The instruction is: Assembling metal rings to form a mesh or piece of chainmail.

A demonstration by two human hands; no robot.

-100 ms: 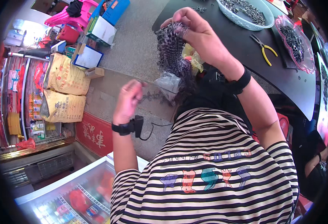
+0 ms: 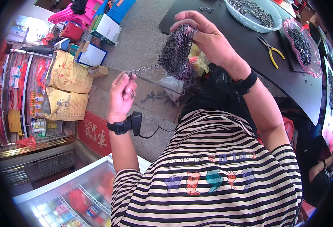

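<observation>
My right hand (image 2: 214,41) is raised by the table's near corner, fingers closed round the top of a thick bundle of dark metal chain (image 2: 175,55). The bundle hangs down below it in many loops. Out to the left, my left hand (image 2: 121,90) pinches the end of one strand between thumb and fingers. That strand runs nearly straight across to the bundle. A short piece of links also shows by the left palm. Beneath the bundle is a clear plastic bag (image 2: 171,84), with more loose chain (image 2: 155,97) on the floor beside it.
A dark table (image 2: 234,41) at right bears yellow-handled pliers (image 2: 271,52), a pale basin (image 2: 255,25) of links and a pink tray (image 2: 313,68) of links. Yellow sacks (image 2: 67,104), a glass-topped freezer (image 2: 66,181) and boxes line the left. Another person's arm (image 2: 320,166) shows far right.
My left hand has shifted a little left and up. A strand now shows stretched from its fingers to the bundle, and the bundle's links hang more spread out.
</observation>
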